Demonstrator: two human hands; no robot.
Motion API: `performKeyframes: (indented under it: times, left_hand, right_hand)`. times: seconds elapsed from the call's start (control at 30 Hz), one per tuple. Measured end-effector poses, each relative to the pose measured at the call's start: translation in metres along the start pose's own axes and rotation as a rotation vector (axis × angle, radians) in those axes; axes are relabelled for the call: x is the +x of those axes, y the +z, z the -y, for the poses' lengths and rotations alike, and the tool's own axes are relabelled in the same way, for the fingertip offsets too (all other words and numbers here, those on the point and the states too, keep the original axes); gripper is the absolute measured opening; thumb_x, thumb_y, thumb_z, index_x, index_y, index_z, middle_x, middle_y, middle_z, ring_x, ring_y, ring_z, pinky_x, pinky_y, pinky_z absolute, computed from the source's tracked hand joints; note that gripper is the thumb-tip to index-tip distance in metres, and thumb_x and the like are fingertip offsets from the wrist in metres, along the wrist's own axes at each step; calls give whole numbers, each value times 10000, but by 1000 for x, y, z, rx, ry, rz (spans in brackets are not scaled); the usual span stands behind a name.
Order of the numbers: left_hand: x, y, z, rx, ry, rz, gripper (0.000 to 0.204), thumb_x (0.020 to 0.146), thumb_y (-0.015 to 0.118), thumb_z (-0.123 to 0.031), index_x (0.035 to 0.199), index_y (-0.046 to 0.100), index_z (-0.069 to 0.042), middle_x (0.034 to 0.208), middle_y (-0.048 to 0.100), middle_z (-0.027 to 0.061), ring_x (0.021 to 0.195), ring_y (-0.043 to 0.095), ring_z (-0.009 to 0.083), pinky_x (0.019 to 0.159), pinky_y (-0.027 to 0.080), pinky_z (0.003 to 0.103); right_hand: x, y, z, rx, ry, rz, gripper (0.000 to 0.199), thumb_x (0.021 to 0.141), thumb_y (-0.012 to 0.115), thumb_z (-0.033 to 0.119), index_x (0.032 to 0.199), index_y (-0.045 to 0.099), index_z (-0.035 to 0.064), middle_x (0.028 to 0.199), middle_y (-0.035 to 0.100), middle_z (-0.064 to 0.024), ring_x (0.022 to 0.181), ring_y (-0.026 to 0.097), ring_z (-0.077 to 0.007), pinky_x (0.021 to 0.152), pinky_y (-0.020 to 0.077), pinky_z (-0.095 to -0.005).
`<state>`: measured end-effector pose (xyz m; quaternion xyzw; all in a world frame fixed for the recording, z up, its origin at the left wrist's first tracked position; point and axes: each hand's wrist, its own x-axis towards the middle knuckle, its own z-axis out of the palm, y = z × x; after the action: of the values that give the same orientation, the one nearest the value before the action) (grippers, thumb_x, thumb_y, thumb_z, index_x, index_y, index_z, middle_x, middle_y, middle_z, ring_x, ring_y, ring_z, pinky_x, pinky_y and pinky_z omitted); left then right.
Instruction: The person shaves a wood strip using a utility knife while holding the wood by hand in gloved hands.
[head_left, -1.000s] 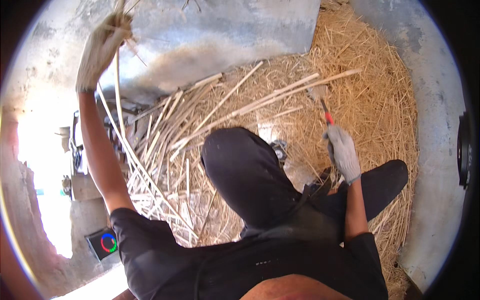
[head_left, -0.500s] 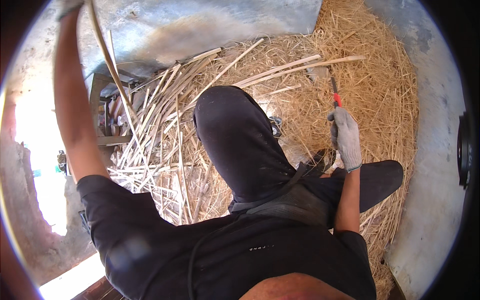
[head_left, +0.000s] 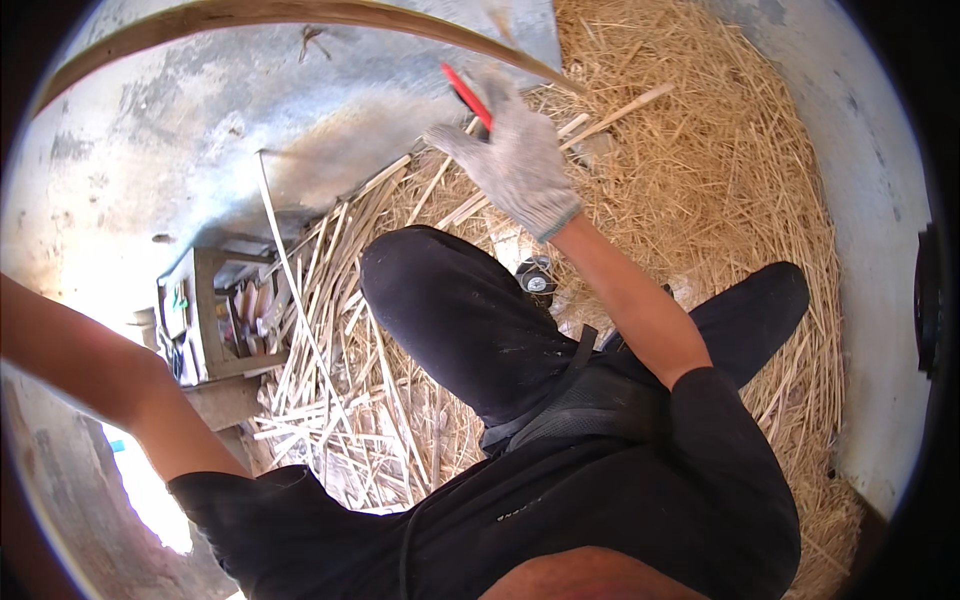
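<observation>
Right hand: the gloved right hand (head_left: 517, 165) is raised over the straw-covered floor (head_left: 740, 170), its fingers closed round a red-handled tool (head_left: 467, 97) whose tip pokes out above the knuckles.
Left hand: only the bare forearm shows, running off the left edge; the hand itself is out of sight, so its grip cannot be told.
Long strip: a long bent strip (head_left: 300, 14) arcs across the top of the view, from the upper left towards the right hand.
Strip and fingers: its right end passes just above the glove, close to the tool's tip; whether they touch cannot be told.
Step in hand: seemingly bringing the tool up to the strip to work it.
Next move calls for: a steady strip and a careful blade.
Around: split cane strips (head_left: 330, 330) lie piled by the left knee, beside a small box of oddments (head_left: 215, 315).
</observation>
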<state>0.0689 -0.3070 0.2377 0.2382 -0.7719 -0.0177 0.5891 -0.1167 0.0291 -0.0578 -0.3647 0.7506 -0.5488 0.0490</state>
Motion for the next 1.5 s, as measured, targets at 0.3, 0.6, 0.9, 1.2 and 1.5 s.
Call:
performKeyframes:
  times: [0.3,0.6,0.9,1.2,1.5]
  left_hand:
    - [-46,-6,48,-681,-484,19,625,998,437,-500,1345,479,19,1260,560,203,1173,541,272,989,456,468]
    - [-165,-7,177,-1110,-983,205,772,973,424,-631,1401,448,11,1351,526,216,1267,492,272,1075,414,516]
    - [-382,-159,280,325,-1430,1079,736,895,648,-555,1373,553,-3,1238,631,180,884,622,244,682,489,340]
    - [-281,10,-84,-879,-657,598,879,956,520,-637,1570,243,-72,1379,577,251,620,633,119,536,541,216]
    - [-226,32,-102,-1316,-588,25,455,981,571,-453,785,677,-57,534,529,35,373,411,96,314,324,242]
  right_hand:
    - [2,-30,-38,532,122,-274,337,918,743,407,876,567,123,511,400,72,387,406,-100,355,382,-284]
    - [9,-56,-52,1500,413,-409,488,1003,621,375,616,393,187,455,285,72,349,305,-91,325,329,-277]
    - [13,-72,-97,1351,442,-631,412,1000,638,317,685,414,174,458,312,65,336,285,-97,326,324,-301]
    - [14,-12,-48,1686,637,-366,374,1029,575,390,760,415,186,483,241,71,381,281,-109,389,307,-295]
    - [-67,-54,-67,900,690,248,316,1008,584,371,954,523,66,570,395,64,388,357,-86,338,323,-297]
